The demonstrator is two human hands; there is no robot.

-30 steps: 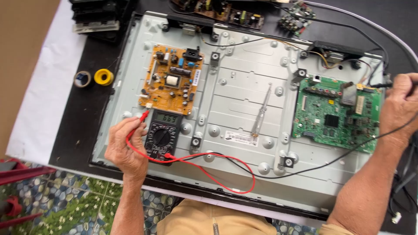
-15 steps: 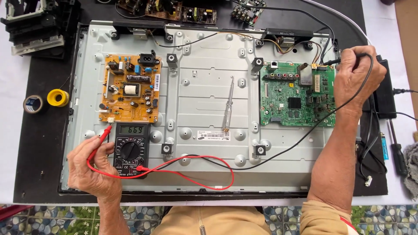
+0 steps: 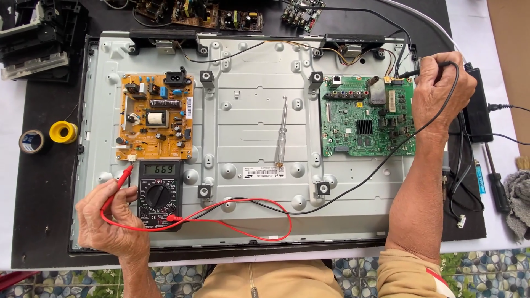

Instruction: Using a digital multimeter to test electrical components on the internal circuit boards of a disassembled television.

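Note:
My left hand (image 3: 105,218) holds the red probe (image 3: 122,179), its tip at the lower edge of the orange power board (image 3: 156,117). Beside that hand lies a black multimeter (image 3: 159,193) with a lit display and a round dial; red and black leads (image 3: 243,212) run from it. My right hand (image 3: 441,91) holds the black probe (image 3: 413,73) at the top right corner of the green main board (image 3: 367,118). Both boards sit on the grey metal back (image 3: 254,138) of an opened flat screen.
A screwdriver (image 3: 281,132) lies on the metal back between the boards. A yellow solder roll (image 3: 63,132) and a tape roll (image 3: 32,141) sit at left. Loose circuit boards (image 3: 215,16) lie at the top; a black adapter (image 3: 476,113), tools and a grey cloth (image 3: 519,198) at right.
The view has swung left and steadied, so the screen sits more central. Both hands keep their probes at the same spots on the boards.

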